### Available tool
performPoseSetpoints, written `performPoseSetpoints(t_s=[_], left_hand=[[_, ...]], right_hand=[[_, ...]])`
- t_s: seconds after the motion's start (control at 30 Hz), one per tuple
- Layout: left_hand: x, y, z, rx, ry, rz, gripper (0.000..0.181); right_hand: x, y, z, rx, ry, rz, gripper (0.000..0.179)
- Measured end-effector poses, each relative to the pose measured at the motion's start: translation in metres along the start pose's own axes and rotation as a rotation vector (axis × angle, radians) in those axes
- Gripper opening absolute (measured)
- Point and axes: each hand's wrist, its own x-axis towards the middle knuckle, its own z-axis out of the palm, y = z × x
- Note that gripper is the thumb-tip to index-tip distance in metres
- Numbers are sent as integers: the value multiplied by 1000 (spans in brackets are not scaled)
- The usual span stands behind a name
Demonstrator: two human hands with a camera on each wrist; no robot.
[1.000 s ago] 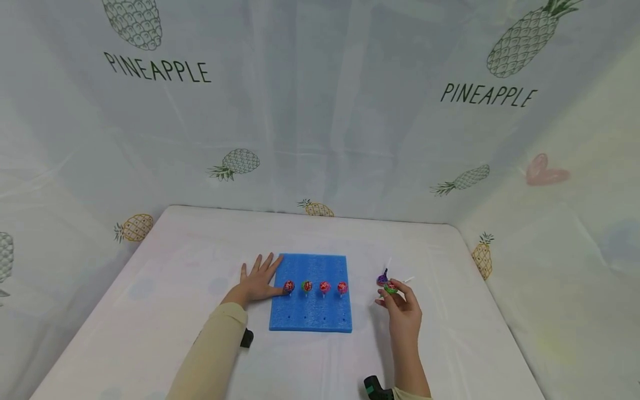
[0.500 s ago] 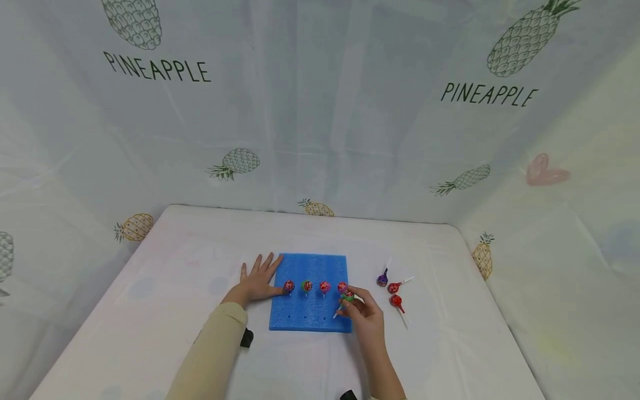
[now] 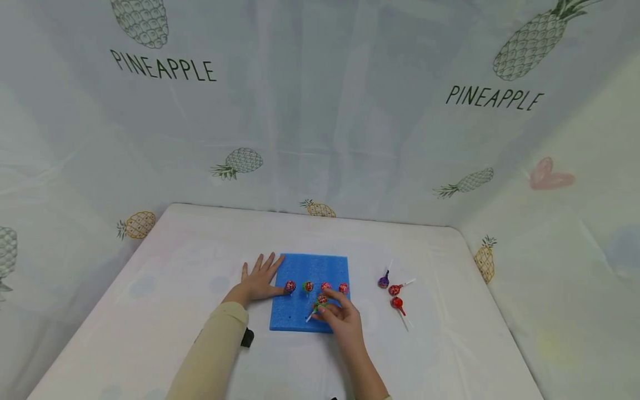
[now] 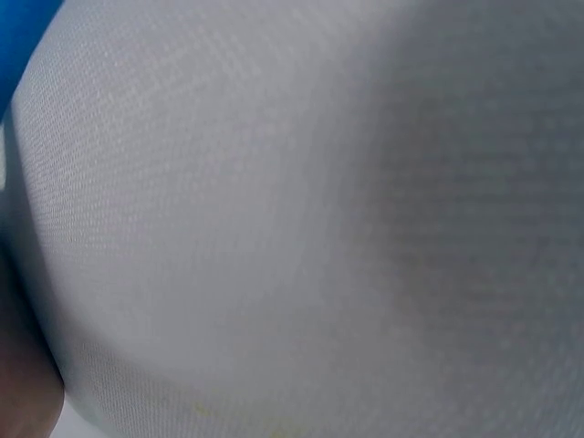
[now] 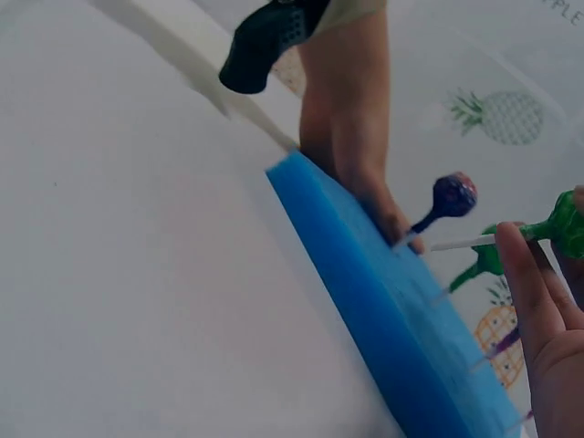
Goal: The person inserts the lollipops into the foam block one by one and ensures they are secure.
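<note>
My right hand (image 3: pixel 343 321) pinches a green-wrapped lollipop (image 3: pixel 321 300) above the front half of a blue foam board (image 3: pixel 295 323). Its white stick slants down to the left; in the right wrist view the green wrapper (image 5: pixel 568 228) shows at my fingers. A row of lollipops stands upright in the board: a dark red and blue one (image 3: pixel 290 286), a green and red one (image 3: pixel 307 286), and pink-red ones, the rightmost being a pink lollipop (image 3: pixel 343 288). My left hand (image 3: pixel 257 282) lies with fingers spread at the board's left edge, thumb beside the leftmost lollipop.
To the right of the board, a purple lollipop (image 3: pixel 383 281), a red lollipop (image 3: pixel 395 290) and another red lollipop (image 3: pixel 397 303) lie on the white tabletop (image 3: pixel 440 333). A small hole shows in the board's front left. A pineapple-print curtain (image 3: pixel 320 111) surrounds the table.
My right hand has carried the green lollipop leftward from the loose lollipops, past the board's right edge, to over its front middle. The left hand stays at the board's left edge.
</note>
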Motion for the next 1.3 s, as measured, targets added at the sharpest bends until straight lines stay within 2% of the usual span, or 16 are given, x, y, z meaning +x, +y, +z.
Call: performPoseSetpoints(t_s=[0.17,0.37,0.5,0.93,1.3], left_hand=[[3,-3,4,44,-22,-25,100],[3,-1,1,33,-14,-34,100],[2,0,-1,37,-17,-33,99],[3,-5,6,-2,9,-4,100],[1,0,-1,30,-11,-29,98]], right_hand=[[2,5,10,44,-43,20,36],[4,10,17,81,-91,-35,33],[6,14,21,61,-106,-65,31],[6,18,30,13,-86,-3,30],[8,21,32,-23,-91,-8,32]])
